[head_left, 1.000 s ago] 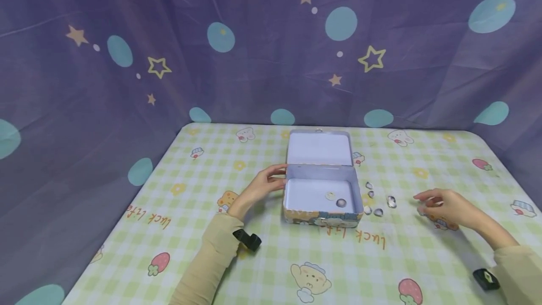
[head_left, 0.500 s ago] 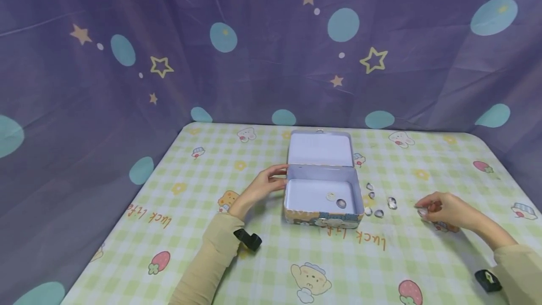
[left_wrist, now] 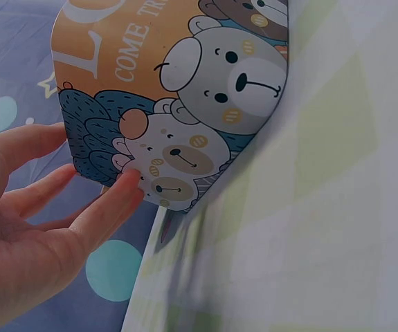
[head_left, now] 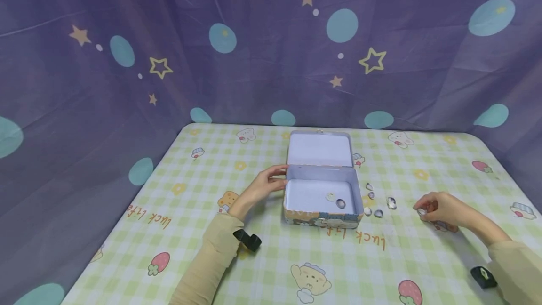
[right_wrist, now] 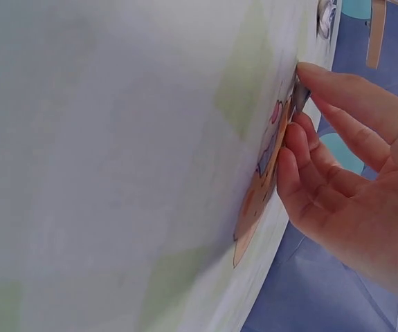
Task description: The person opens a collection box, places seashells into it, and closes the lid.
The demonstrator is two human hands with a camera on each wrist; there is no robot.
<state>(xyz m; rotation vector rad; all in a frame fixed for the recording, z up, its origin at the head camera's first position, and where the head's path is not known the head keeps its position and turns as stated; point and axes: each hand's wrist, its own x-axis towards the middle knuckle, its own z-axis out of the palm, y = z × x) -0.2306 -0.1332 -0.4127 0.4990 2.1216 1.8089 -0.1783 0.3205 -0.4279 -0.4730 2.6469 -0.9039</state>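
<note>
Sleeves: pale yellow cloth sleeves [head_left: 208, 254] on both my forearms, each wrist with a black strapped-on device [head_left: 247, 240].
Cloth: white-and-green checked tablecloth [head_left: 262, 286], printed with fruit, lettering and a cream bear in a blue cap [head_left: 311, 279].
Right hand: my right hand [head_left: 444, 211], low over the cloth at my right, well apart from the box; thumb and finger close together in a pinch, other fingers curled in beneath. An orange printed figure [head_left: 446, 226] shows under it.
Pinched piece: small clear-and-silver shiny stone [head_left: 421, 212], between those tips. Edge-on in the right wrist view, a grey sliver; whether it has left the cloth, I cannot tell.
Loose pieces: more small shiny clear-and-grey stones [head_left: 391, 203], scattered between my right hand and the box, most near its right wall.
Left hand: my left hand [head_left: 260, 189], fingers spread and relaxed, tips touching the box's left end over the printed bears.
Tin: rectangular metal box with pale lavender lining [head_left: 309, 194], orange-and-blue bear artwork outside; on its floor, a pale round piece [head_left: 330, 196] beside a dark round piece [head_left: 340, 204].
Lid: lavender-lined hinged lid [head_left: 320, 148], raised at the back.
Backdrop: purple fabric curtain [head_left: 262, 74], stars and teal ovals.
</note>
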